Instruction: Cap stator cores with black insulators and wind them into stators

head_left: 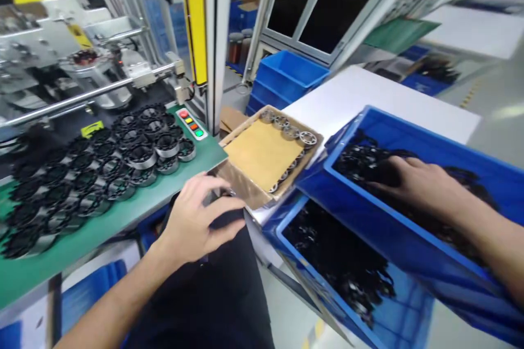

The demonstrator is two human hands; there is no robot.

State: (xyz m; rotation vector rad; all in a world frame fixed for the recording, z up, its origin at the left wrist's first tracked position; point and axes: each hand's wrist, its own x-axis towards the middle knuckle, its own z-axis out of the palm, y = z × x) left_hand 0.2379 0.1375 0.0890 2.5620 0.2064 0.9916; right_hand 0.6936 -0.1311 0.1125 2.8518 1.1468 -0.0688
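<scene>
My left hand (200, 221) is over my lap, near the green table's edge. Its fingers curl round something dark with a small shiny edge, which blends with my black clothing, so its kind cannot be made out. My right hand (421, 182) reaches into the upper blue bin (393, 223), fingers closed about a black part (386, 173) among a heap of dark parts. Several metal rings with black toothed rims (141, 155) stand in rows at the left. A lower blue bin (323, 289) holds more black parts (339, 251).
A cardboard box (241, 185) with metal rings and a yellow-brown sheet (264, 152) stands between the green table (200, 158) and the bins. A button panel (191, 122) sits by the machine (94, 71). Stacked blue crates (286, 76) stand behind, near a white tabletop (393, 92).
</scene>
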